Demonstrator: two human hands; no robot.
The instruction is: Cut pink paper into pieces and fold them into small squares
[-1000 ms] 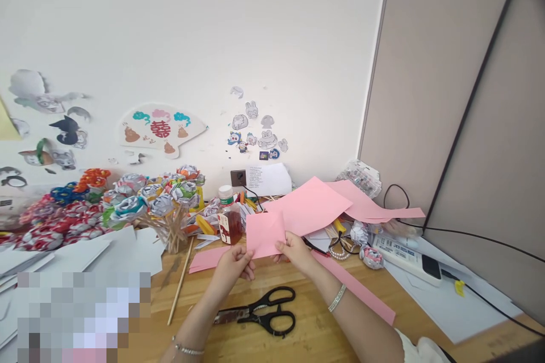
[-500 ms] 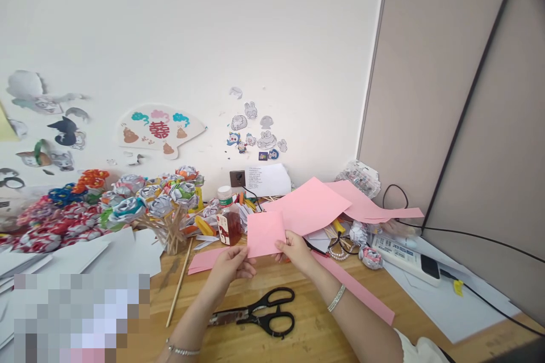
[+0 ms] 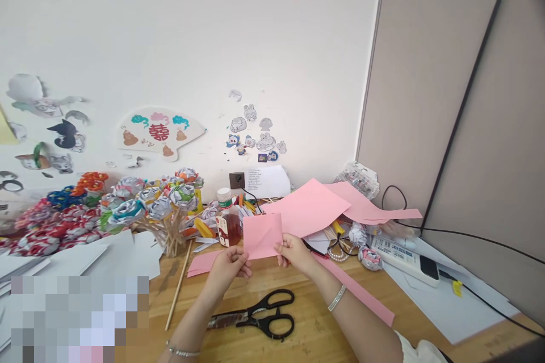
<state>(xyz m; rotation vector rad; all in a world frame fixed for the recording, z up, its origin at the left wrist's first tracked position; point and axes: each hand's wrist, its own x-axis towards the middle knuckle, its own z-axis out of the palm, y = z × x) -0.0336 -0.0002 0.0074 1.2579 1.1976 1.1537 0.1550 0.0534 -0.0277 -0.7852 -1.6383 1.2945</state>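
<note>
A small pink paper piece [image 3: 261, 236], roughly square, is held up above the desk between my two hands. My left hand [image 3: 231, 266] pinches its lower left corner. At its lower right edge, my right hand [image 3: 293, 250] grips it between thumb and fingers. A faint diagonal line shows across the paper's face. Below the hands, black-handled scissors [image 3: 268, 313] lie on the wooden desk, blades pointing left. Behind the held piece rests a larger pink sheet [image 3: 309, 207]. Pink strips [image 3: 361, 289] lie under and beyond my right forearm.
A wooden stick [image 3: 177, 289] lies left of the scissors. Paper flowers [image 3: 128, 210] on sticks crowd the back left, near a bottle of amber liquid [image 3: 228, 221]. White sheets [image 3: 102, 255] cover the left side. A power strip [image 3: 404, 261] with cables sits at right.
The held pink paper has shifted slightly left and its face now shows a faint diagonal line. Both hands keep their hold. The scissors lie where they were.
</note>
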